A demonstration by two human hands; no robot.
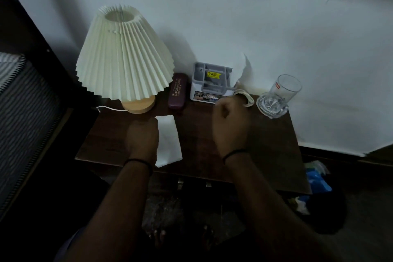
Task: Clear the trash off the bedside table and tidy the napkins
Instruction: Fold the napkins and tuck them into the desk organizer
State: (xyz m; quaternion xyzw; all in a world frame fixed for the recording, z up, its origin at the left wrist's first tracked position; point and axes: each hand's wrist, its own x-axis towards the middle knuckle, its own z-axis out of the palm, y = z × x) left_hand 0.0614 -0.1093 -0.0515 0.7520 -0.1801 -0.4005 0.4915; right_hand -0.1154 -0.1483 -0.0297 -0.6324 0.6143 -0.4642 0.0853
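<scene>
Napkin (169, 140) lies flat on the table (265, 144), long axis running front to back; left hand (142, 138) rests closed on its edge, right hand (230, 121) hovers fisted, apparently empty.

Your left hand (142, 140) covers the left edge of the flat white paper napkin (169, 139), and its curled fingers are out of sight, so you cannot tell whether they pinch it. Your right hand (230, 124) is motion-blurred; its fist hides the front right corner of the grey plastic organiser box (209, 83) and part of the cream cord loop (247, 97). The yellow sticker (214, 74) is too small to read.
</scene>
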